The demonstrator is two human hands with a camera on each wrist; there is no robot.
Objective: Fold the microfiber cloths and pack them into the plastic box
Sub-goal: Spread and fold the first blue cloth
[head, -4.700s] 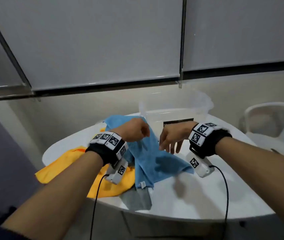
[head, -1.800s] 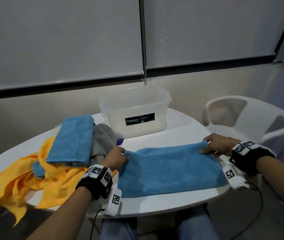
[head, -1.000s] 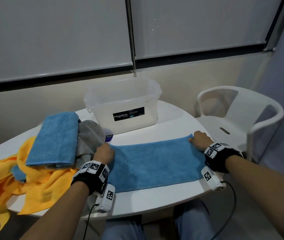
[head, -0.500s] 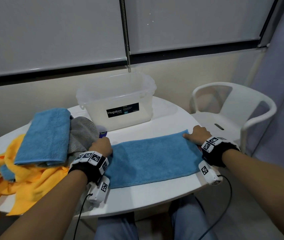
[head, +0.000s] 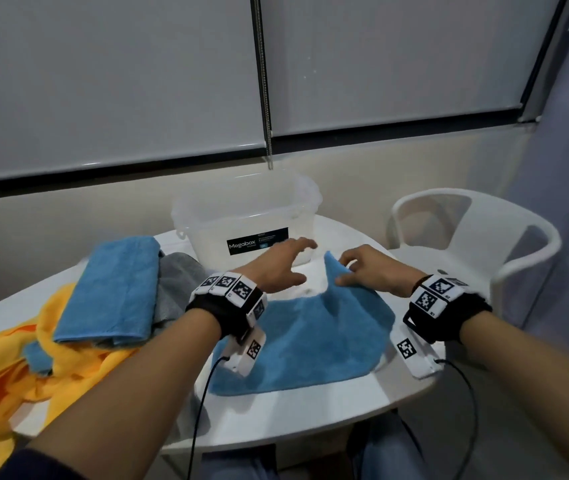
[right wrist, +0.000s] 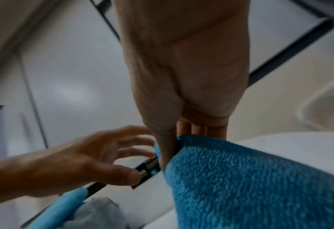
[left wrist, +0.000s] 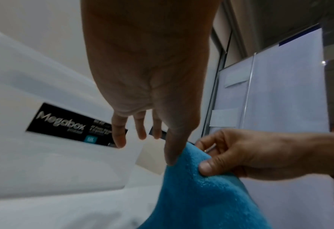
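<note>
Megabox plastic box (head: 246,216) appears empty. One blue cloth (head: 109,289) lies folded; another (head: 310,341) half-folded on table (head: 310,417), corner pinched by right hand (head: 369,271). Left hand (head: 279,268) spread, empty. Yellow cloths (head: 6,375) remain unfolded.

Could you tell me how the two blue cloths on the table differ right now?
The blue cloth on the left is folded flat on the grey and yellow pile, untouched. The blue cloth in front lies rumpled on the table, one corner lifted and pinched by the right hand. Both look like the same blue pile fabric.
</note>
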